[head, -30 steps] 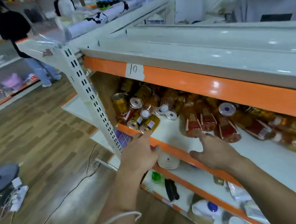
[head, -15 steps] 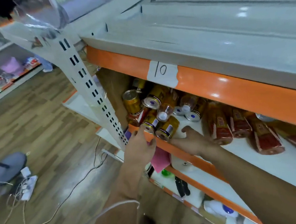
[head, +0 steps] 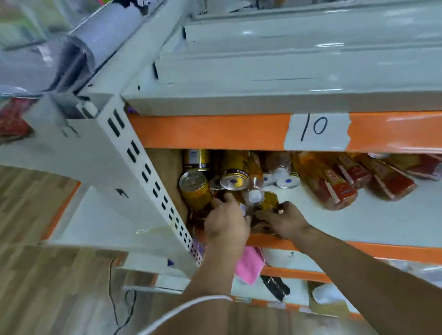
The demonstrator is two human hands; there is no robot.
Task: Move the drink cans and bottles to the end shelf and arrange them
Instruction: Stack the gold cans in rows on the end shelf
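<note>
Head view, motion blur throughout. Both hands are at the front left corner of the middle shelf [head: 381, 222], a white board with an orange front lip. Left hand [head: 225, 223]: back to camera, fingers curled over a gold can [head: 238, 202] lying at the lip, so it is grasping. Right hand [head: 281, 219]: just beside the left, fingers wrapped on a second gold can [head: 270, 201], also grasping; contact detail is blurred. Behind the hands is the rest of the drink pile. An upright can [head: 196, 188] stands against the brown side panel. A lying can [head: 234, 178] has its end facing out, and a clear bottle [head: 255, 188] shows its white cap forward. Further right, red-label bottles [head: 335, 186] lie on their sides in a row, well apart from the hands. The top shelf [head: 311, 50] overhead is pale grey and glossy. Its orange edge [head: 211, 133] carries a tape label [head: 317, 131] handwritten "10". A white perforated post [head: 144, 172] runs diagonally at the left, and a side shelf [head: 92, 220] lies beyond it, white with an orange edge. On the lower level a pink cloth [head: 248, 267] sits under the left wrist. The wood-plank floor [head: 36, 279] has a dark cable [head: 113, 293] trailing across it. A white cord [head: 174, 315] crosses the left forearm.
</note>
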